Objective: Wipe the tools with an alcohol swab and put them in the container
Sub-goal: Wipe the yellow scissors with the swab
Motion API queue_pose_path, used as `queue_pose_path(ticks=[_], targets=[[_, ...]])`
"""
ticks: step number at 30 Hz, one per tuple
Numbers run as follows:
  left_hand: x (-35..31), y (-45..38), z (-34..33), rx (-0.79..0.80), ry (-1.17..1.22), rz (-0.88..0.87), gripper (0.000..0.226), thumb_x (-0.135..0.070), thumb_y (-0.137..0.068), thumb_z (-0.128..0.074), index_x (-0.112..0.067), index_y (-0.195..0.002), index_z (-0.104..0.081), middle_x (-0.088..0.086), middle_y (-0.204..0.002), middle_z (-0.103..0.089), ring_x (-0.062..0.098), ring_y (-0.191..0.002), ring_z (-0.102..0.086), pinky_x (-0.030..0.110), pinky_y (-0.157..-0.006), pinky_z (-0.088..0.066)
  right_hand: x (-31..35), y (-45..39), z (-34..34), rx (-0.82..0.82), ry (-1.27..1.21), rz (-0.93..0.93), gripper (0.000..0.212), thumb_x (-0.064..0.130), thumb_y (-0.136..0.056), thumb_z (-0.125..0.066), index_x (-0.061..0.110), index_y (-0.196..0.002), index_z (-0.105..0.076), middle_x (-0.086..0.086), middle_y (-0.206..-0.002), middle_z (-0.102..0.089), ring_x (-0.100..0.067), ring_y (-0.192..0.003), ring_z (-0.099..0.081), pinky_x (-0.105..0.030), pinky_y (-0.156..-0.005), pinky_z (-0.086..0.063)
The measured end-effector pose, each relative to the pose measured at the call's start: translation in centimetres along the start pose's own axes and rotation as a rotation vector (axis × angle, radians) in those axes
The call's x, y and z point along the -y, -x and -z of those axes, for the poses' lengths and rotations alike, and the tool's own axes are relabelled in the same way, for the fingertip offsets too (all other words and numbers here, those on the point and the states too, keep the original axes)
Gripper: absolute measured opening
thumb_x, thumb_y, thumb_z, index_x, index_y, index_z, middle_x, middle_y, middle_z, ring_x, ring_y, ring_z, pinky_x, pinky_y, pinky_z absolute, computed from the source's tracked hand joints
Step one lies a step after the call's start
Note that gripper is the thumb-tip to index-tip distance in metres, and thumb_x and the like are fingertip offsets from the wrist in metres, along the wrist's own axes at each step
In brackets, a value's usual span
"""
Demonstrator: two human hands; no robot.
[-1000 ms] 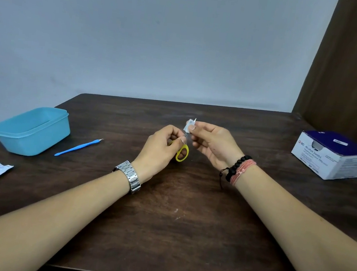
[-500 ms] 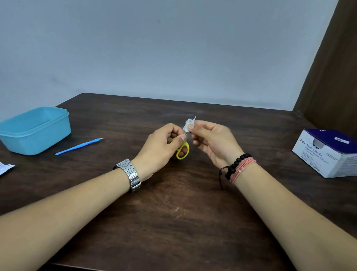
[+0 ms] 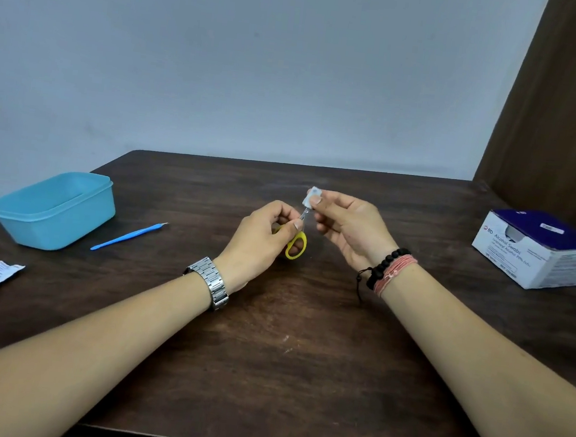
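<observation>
Your left hand [image 3: 258,242] gripped yellow scissors [image 3: 296,246]; right hand [image 3: 345,225] pinched swab [image 3: 312,196] at blade tip; wiping step; next, container [image 3: 54,209] left of scissors.

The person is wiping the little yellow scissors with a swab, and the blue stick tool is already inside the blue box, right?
Not quite. The head view shows the blue stick tool lying on the table beside the blue box, not inside. The rest is right.

Dark wooden table [image 3: 296,381] against pale wall [image 3: 261,64], perhaps brown paneling [image 3: 572,107] right.
</observation>
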State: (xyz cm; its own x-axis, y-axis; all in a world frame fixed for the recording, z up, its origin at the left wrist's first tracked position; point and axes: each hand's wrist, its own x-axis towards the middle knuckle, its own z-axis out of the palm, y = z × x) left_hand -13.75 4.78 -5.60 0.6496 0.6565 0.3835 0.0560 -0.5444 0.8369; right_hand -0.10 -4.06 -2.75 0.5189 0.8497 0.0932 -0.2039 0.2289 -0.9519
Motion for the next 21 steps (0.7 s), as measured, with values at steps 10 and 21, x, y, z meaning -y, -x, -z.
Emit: queue_pose_path(ticks=[10,21], targets=[[0.08,0.01,0.09,0.018,0.038,-0.001,0.009,-0.03,-0.096,-0.06,-0.025,-0.089,-0.063,0.002,-0.079,-0.069,0.019,-0.074,-0.063,0.053,-0.078,-0.055,0.33,0.06,0.11,-0.024,-0.004,0.022,0.008,0.008,-0.087,-0.07,0.012,-0.093,-0.072,0.004,-0.072,-0.068,-0.005,-0.064,-0.058,-0.018,-0.06,-0.05],[0.28,-0.1,0.07,0.01,0.036,-0.004,0.008,-0.032,-0.094,-0.06,-0.028,-0.087,-0.062,0.001,-0.079,-0.069,0.017,-0.074,-0.063,0.049,-0.075,-0.054,0.13,0.03,0.06,-0.011,0.03,0.001,0.011,0.008,-0.088,-0.07,0.009,-0.098,-0.071,0.002,-0.075,-0.068,-0.006,-0.065,-0.058,-0.018,-0.059,-0.051]])
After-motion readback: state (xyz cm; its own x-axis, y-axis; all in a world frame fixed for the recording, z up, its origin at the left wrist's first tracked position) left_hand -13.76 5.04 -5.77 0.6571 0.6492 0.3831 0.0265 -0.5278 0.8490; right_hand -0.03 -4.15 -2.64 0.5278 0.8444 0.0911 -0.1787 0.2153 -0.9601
